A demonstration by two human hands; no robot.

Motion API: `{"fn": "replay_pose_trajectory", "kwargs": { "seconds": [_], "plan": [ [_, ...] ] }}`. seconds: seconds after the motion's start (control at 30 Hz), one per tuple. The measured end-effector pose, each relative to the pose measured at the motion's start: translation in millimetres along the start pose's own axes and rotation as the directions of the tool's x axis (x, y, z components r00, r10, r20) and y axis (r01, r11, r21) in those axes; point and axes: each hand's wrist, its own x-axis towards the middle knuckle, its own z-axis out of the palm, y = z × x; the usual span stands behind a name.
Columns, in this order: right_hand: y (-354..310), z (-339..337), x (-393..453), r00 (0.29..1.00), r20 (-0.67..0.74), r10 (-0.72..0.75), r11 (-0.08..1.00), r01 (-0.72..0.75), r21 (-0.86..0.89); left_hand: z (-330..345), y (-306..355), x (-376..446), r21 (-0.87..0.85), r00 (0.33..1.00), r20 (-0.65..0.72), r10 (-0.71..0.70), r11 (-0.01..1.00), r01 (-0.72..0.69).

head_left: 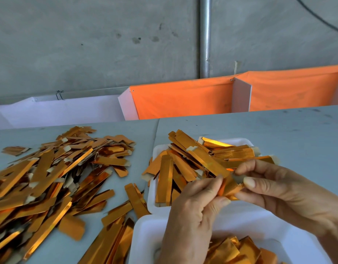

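Nothing in view carries writing, a number, a brand or a sign that can be read. The gold foil strip (pixel 230 184) pinched between the left hand (pixel 193 212) and the right hand (pixel 278 193) shows only plain shiny foil and a dull grey tab. The strips in the white tray (pixel 246 141) just beyond the hands and in the loose pile (pixel 50 178) well to the left of the left hand are just as unmarked.
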Motion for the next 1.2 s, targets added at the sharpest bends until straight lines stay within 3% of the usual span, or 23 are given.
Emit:
{"fn": "replay_pose_trajectory", "kwargs": {
  "seconds": [0.2,0.4,0.6,0.83,1.2],
  "plan": [
    [1,5,-1,1.000,0.020,0.000,1.000,0.001,-0.030,-3,-3,-1,0.011,0.998,-0.053,-0.023,1.000,0.024],
    [2,15,1,0.996,-0.083,-0.014,0.994,0.005,-0.108,0,0,-2,0.177,0.995,-0.046,0.092,0.981,-0.083],
    [5,24,2,0.993,-0.115,-0.011,0.981,-0.012,-0.194,3,-2,-3,0.322,0.989,-0.070,0.132,0.941,-0.103],
    [5,23,3,0.992,-0.112,-0.055,0.965,0.024,-0.261,0,3,-4,0.129,0.993,-0.105,-0.051,0.989,0.065],
    [7,18,5,0.998,-0.055,0.011,0.980,-0.021,-0.195,-2,4,-3,-0.012,0.996,-0.073,-0.054,0.999,0.053]
  ]
}}
